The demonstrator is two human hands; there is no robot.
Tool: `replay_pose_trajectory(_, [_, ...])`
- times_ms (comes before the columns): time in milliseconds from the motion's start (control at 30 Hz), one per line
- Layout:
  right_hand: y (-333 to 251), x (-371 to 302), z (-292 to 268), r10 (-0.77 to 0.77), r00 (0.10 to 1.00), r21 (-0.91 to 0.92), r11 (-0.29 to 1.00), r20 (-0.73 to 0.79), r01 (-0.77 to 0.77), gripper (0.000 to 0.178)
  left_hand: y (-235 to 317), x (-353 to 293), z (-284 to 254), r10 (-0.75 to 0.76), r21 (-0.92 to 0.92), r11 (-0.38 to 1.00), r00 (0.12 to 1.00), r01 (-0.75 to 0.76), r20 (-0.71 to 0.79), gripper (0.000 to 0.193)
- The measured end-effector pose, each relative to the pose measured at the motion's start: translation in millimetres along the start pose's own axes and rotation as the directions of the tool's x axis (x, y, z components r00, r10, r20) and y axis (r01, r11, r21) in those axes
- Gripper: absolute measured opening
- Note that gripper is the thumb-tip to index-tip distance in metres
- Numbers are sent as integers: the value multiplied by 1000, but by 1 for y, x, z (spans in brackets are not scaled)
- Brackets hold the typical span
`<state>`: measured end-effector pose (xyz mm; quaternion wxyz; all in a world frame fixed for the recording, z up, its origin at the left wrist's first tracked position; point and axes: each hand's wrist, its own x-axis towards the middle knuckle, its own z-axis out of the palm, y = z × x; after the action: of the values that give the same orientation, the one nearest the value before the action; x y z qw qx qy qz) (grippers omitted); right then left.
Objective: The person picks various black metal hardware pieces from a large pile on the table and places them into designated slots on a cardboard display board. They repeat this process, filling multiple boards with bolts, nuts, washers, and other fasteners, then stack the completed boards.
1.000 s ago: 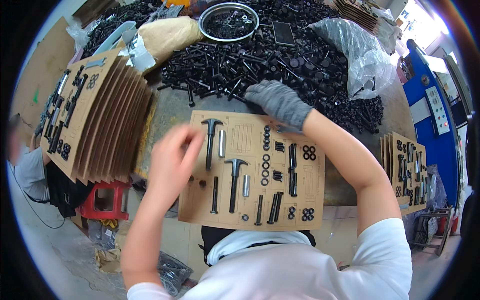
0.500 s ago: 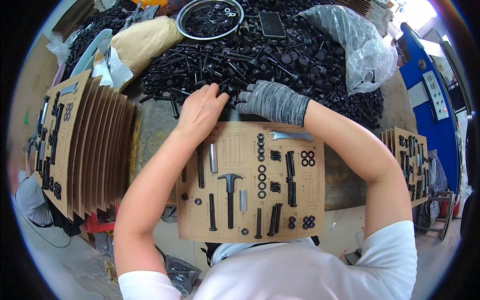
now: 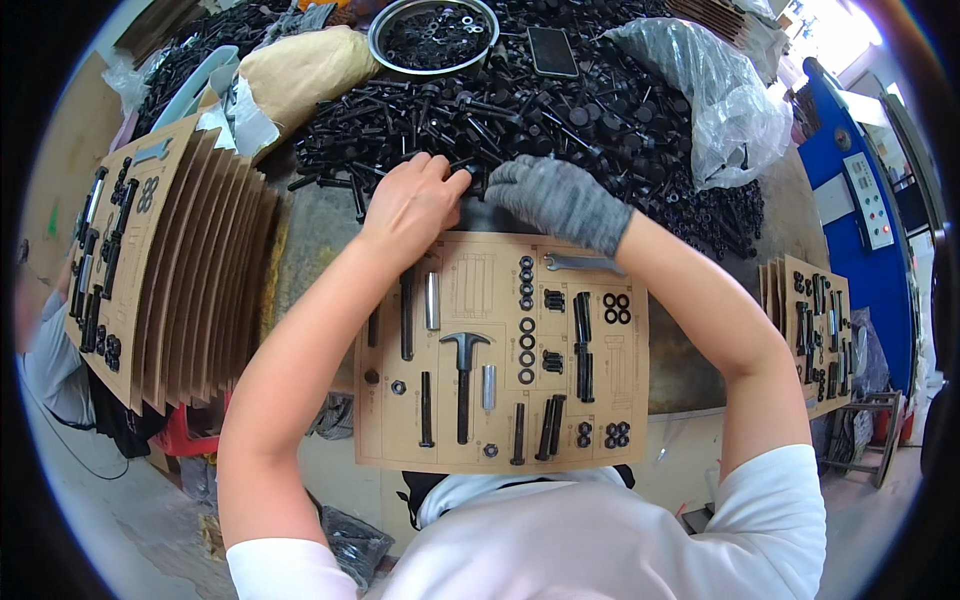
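Note:
My bare left hand (image 3: 412,204) is at the near edge of a heap of black bolts (image 3: 420,125), its fingers bent together. Just right of it, my right hand (image 3: 562,203) wears a grey knitted glove, its fingers curled inward at the same heap. What either hand holds is hidden among the dark parts. Below both hands lies a brown cardboard panel (image 3: 460,400). On it sit a T-shaped black bolt (image 3: 464,385), a wrench (image 3: 584,263), silver tubes (image 3: 431,301), a column of black washers (image 3: 526,350), nuts, and several black bolts.
A round metal bowl (image 3: 433,68) of washers, a phone (image 3: 553,52), a paper sack (image 3: 305,80) and a clear plastic bag (image 3: 705,100) lie on or beside the heap. Filled panels (image 3: 165,270) stand stacked at left, others (image 3: 820,335) at right. A blue machine (image 3: 850,190) stands far right.
My left hand has shifted slightly right along the heap's edge. My gloved right hand has turned, its fingers more curled. The panel appears slightly higher in view.

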<state>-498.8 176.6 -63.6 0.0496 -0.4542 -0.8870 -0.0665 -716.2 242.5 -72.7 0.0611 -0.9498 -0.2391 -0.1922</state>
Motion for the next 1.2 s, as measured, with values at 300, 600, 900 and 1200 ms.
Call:
replay_pose_trajectory(300, [-87,-26,-18,188,926,321,900,326,-296,36,64,-35,-32,-388,-196,839,812,507,436,19])
replay_pose_trajectory(600, [-90,-43,-16,48,969,246,963,244,-110,38,66,-31,-43,-337,-299,819,833,489,439,18])
replay_pose_trajectory(900, [-81,-38,-13,128,976,207,964,177,-164,19,83,-71,-46,-224,-191,948,960,255,168,21])
replay_pose_trajectory(1200, [-46,-5,7,52,997,447,891,62,-74,50,99,-74,-45,-273,-185,938,954,292,123,31])
